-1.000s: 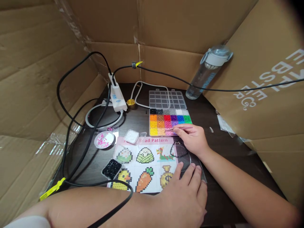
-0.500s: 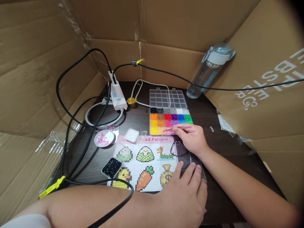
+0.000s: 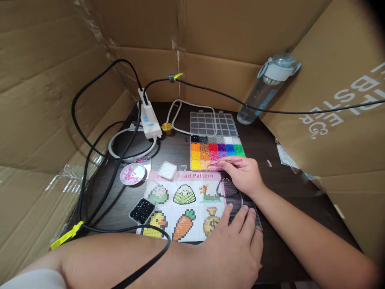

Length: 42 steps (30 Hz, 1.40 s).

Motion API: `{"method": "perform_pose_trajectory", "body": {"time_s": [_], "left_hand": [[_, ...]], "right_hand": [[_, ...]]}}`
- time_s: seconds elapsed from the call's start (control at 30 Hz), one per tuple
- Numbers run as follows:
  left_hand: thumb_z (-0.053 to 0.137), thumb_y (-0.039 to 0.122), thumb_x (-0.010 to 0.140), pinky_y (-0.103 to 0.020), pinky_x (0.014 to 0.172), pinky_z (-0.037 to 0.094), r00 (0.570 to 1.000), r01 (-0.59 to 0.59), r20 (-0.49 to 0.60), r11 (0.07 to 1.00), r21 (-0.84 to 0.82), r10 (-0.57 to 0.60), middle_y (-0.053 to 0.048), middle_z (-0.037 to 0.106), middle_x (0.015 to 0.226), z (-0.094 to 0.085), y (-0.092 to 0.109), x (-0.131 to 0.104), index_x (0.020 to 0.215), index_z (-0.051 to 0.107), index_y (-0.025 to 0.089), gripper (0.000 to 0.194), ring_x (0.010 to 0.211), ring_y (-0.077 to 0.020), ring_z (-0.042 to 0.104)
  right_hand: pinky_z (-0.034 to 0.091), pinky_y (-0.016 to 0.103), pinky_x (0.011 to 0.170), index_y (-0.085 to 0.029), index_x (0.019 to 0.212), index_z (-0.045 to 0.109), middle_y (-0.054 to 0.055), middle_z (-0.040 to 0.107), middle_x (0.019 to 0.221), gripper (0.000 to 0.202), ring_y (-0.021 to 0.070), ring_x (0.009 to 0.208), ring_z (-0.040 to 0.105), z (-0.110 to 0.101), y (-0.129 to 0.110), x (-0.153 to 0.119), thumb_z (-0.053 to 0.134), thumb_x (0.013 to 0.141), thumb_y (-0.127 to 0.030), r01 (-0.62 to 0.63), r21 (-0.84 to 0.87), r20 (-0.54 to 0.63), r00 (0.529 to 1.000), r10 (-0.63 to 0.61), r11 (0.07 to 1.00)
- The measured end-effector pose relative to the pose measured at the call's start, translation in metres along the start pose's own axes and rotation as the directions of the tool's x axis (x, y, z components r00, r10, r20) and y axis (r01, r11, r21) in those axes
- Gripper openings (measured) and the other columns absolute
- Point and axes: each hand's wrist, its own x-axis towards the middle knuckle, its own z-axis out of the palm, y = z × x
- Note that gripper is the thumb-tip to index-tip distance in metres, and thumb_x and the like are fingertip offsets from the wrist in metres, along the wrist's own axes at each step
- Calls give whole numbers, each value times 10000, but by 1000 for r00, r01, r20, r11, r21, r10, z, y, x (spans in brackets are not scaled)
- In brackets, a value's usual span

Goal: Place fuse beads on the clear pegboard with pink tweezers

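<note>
Bare left hand (image 3: 234, 251) and right hand (image 3: 245, 174), with bare left forearm (image 3: 126, 257) and right forearm (image 3: 306, 228); a white sleeve (image 3: 36, 281) covers the left upper arm

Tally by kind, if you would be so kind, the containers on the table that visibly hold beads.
Small square boxes: 2 (black-bead box, white-bead box)
Round bead dish: 1
Compartmented bead case: 1
Total: 4

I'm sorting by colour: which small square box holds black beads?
The nearer box, overlapping the printed chick; the farther box, partly covering the title, holds white beads.
</note>
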Motion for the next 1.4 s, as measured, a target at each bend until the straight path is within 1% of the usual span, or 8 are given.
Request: {"method": "perform_pose_trajectory", "body": {"time_s": [0.27, 0.5, 0.63, 0.8, 0.97, 1.07, 1.2, 1.4], "left_hand": [[331, 414, 973, -531, 1087, 336, 1000, 3, -1, 1000, 4, -3, -183, 494, 1466, 1, -1, -2, 1350, 512, 90, 528, 1371, -324, 445], [313, 421, 978, -529, 1084, 341, 1000, -4, 7, 1000, 9, 4, -182, 501, 1459, -2, 1, -2, 1350, 514, 88, 537, 1361, -323, 454], [312, 412, 979, -527, 1091, 342, 1000, 2, 17, 1000, -1, -2, -180, 489, 1469, -3, 1, -2, 1362, 503, 94, 533, 1373, -322, 441], [290, 422, 982, -545, 1106, 325, 999, -13, 37, 1000, -12, 14, -201, 457, 1489, -6, -1, -2, 1362, 504, 84, 552, 1392, -340, 418], [291, 414, 978, -571, 1097, 314, 999, -31, 43, 999, -19, 31, -218, 453, 1488, -6, -1, -2, 1367, 505, 76, 557, 1385, -362, 423], [295, 407, 976, -587, 1101, 293, 999, -29, 15, 999, -15, 29, -226, 456, 1481, -3, 0, -3, 1362, 512, 69, 557, 1383, -369, 415], [299, 399, 975, -585, 1112, 270, 999, -32, 5, 999, -17, 32, -230, 454, 1479, -2, 0, -3, 1364, 510, 62, 556, 1390, -374, 399], [302, 405, 976, -574, 1120, 265, 999, -22, 35, 999, -27, 23, -227, 424, 1506, -4, -1, -1, 1387, 483, 67, 562, 1400, -368, 389]], "right_hand": [[626, 290, 760, -214, 792, 807, 50, 786, 847, 140, 172, 798, 746, 0, -2, 0, 680, 830, -259, 12, -16, 20, 1000, -12, 1000], [632, 289, 688, -211, 748, 794, 41, 779, 789, 120, 175, 729, 742, 1, -4, 0, 705, 794, -276, 32, -16, -56, 998, -33, 999], [634, 298, 702, -214, 743, 790, 35, 777, 779, 107, 177, 724, 741, -2, -6, -1, 718, 785, -281, 34, -6, -117, 993, -35, 999], [625, 315, 717, -213, 778, 781, 47, 776, 795, 129, 184, 733, 738, -20, -11, -6, 741, 804, -332, 33, 71, -241, 970, -15, 997], [561, 289, 539, -183, 821, 764, 65, 755, 760, 198, 138, 547, 643, -50, -9, -25, 746, 807, -380, 99, 68, -385, 921, -66, 993], [517, 280, 483, -178, 856, 762, 83, 759, 784, 209, 122, 501, 592, -60, 0, -46, 737, 813, -381, 39, 36, -358, 933, -23, 999], [490, 263, 456, -169, 837, 759, 93, 764, 784, 224, 125, 501, 592, -61, 17, -68, 759, 788, -387, -45, 12, -368, 929, 47, 999], [526, 267, 476, -155, 823, 752, 100, 768, 771, 274, 143, 517, 636, -51, 25, -67, 732, 810, -428, -88, 54, -339, 935, 101, 995]]}}
